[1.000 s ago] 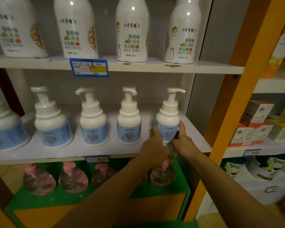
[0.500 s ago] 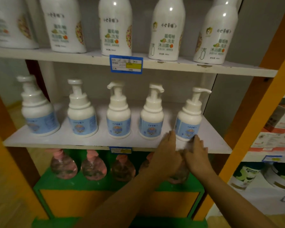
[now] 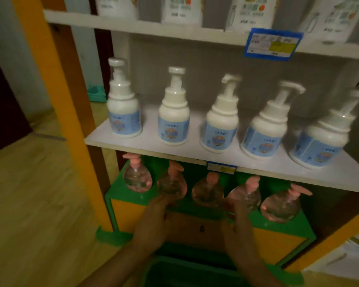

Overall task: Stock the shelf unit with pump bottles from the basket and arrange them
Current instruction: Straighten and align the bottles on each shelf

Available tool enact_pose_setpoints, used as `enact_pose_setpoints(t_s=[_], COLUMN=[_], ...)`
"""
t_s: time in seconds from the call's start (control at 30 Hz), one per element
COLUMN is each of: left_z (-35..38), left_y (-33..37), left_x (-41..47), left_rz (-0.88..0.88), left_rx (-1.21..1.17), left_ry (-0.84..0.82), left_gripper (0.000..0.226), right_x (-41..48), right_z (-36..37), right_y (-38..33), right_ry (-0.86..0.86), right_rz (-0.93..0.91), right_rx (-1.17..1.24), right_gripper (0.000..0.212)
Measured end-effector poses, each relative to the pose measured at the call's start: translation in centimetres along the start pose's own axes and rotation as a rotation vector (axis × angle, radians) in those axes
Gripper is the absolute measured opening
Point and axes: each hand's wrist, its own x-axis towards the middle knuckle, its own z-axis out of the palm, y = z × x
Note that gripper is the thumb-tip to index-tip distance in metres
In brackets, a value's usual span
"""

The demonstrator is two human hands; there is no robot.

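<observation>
A wooden floor point(image 3: 29, 204) runs off to the left of the shelf unit, whose orange post point(image 3: 56, 96) frames that side. The picture is dim and smeared by motion, so I go carefully.

On the white middle shelf point(image 3: 149, 145) five white pump bottles point(image 3: 221, 125) stand upright in a spaced row, labels forward. Below it, on the green bottom tier point(image 3: 278, 224), five clear pump bottles with pink heads stand in a closer row. Both rows look full to me, so I judge the stocking nearly done, with straightening the lower row as the step in hand. A dark green shape at the bottom edge is probably the basket point(image 3: 195, 272) (I cannot see whether anything is left in it).

My left hand point(image 3: 153, 220) reaches up to the second clear bottle point(image 3: 172, 186) and seems to touch its base. My right hand point(image 3: 236, 222) is at the left flank of the fourth clear bottle point(image 3: 247, 196). Whether the fingers of either hand are curled round the glassy bodies or merely laid against them, I cannot tell through the blur.

Room is tight down there. The pink heads sit just under the middle shelf's front edge, so lifting a bottle straight up would likely knock it; sliding looks safer. Neighbours stand near each other, and the front lip of the green tier is close to their bases. The open floor on the left gives my elbows free space
</observation>
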Motion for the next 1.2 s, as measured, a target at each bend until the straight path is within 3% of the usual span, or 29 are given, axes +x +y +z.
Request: enact_pose_setpoints(t_s=[0.1,0.2,0.3,0.43,0.6,1.2], left_z=[-1.0,-1.6,-1.5,-0.6,0.7,1.9], left_y=[-3.0,-4.5,-4.9,-4.5,-5.3,-5.2], left_x=[0.1,1.2,3.5,6.2,6.9,7.4], left_rz=[-0.176,-0.225,-0.19,-0.171,-0.185,-0.252], left_rx=[-0.009,-0.14,-0.166,-0.136,-0.125,-0.091], left_ry=[-0.047,-0.082,-0.11,-0.209,-0.237,-0.277], left_gripper=[0.047,0.066,0.076,0.075,0.074,0.087], right_x=[0.9,2.6,5.1,7.5,8.9,8.3], right_z=[3.8,6.8,9.0,10.8,11.8,11.2], right_y=[0.4,-0.1,-0.3,-0.3,0.8,1.7], right_ry=[-0.148,-0.242,-0.211,-0.188,-0.247,-0.2], right_rz=[0.042,0.094,0.034,0.025,0.037,0.045], right_rx=[0.044,0.088,0.03,0.024,-0.017,-0.088], right_gripper=[0.057,0.064,0.068,0.049,0.053,0.072])
